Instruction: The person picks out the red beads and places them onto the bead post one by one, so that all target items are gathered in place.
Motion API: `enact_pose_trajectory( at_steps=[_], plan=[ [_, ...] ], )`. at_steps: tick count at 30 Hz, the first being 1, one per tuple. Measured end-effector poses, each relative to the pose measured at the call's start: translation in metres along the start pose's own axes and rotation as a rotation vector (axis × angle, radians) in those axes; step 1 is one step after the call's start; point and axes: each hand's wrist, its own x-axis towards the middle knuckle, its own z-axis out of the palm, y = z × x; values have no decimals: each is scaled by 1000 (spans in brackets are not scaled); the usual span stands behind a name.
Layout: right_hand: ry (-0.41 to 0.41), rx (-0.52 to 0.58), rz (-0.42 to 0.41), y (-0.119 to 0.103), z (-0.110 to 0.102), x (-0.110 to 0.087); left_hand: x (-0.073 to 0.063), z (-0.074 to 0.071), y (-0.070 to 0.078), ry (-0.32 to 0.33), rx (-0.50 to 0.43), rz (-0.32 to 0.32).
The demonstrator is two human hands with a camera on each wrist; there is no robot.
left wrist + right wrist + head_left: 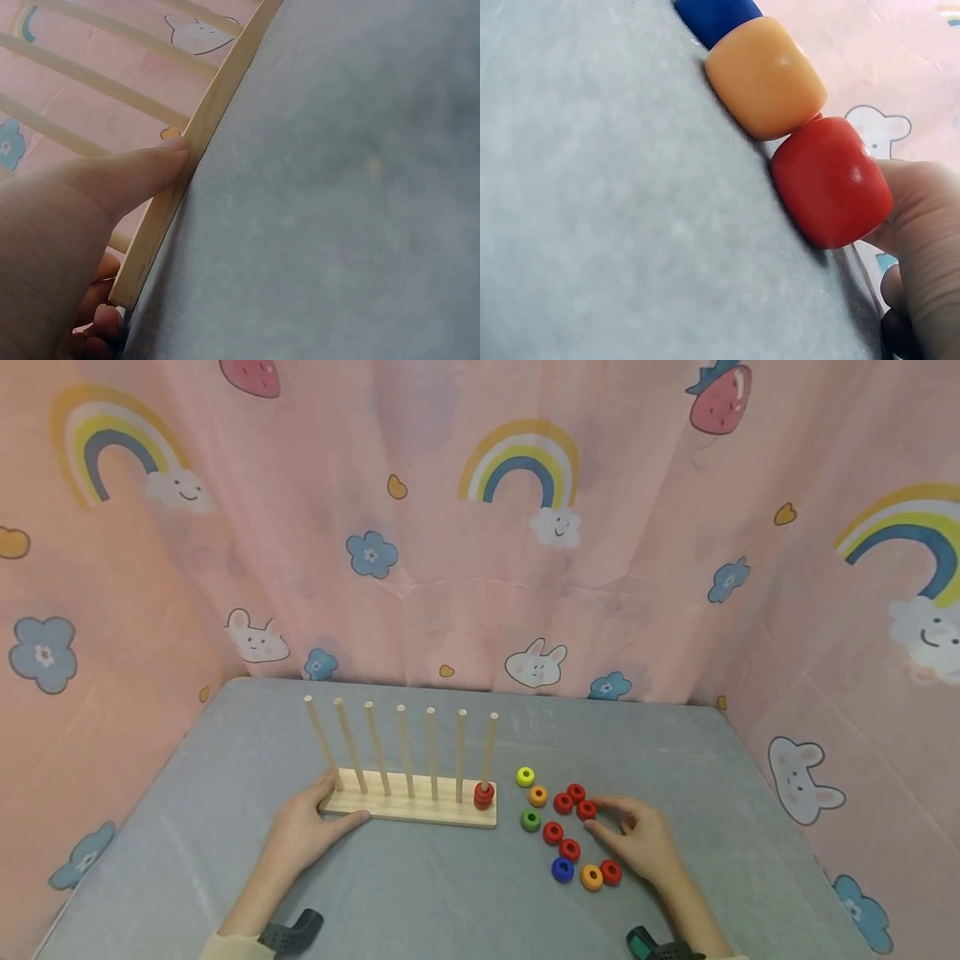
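A wooden peg stand (420, 808) with several upright dowels sits at the centre-left of the table. Red beads (483, 795) are stacked on its rightmost dowel. My left hand (303, 828) grips the stand's left end, thumb along the front edge and fingers round the end; the left wrist view shows the thumb (154, 166) against the wooden side. Right of the stand, my right hand (641, 839) pinches a red bead (587, 810) between thumb and fingertips. That bead is hidden in the right wrist view, where another red bead (832, 184) stands in front.
Loose beads lie around the right hand: a yellow bead (525, 777), an orange bead (537, 796), a green bead (531, 820), a blue bead (562, 870), a second orange bead (591, 877) and several more red ones. A pink patterned curtain (450, 610) encloses the grey table (420, 893).
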Motion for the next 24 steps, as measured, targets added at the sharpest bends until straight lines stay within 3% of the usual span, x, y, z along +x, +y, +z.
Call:
enact_pose_trajectory(
  at_steps=[24],
  plan=[
    [37, -17, -45, -3, 2, -1, 0, -1, 0, -12, -10, -10]
  ],
)
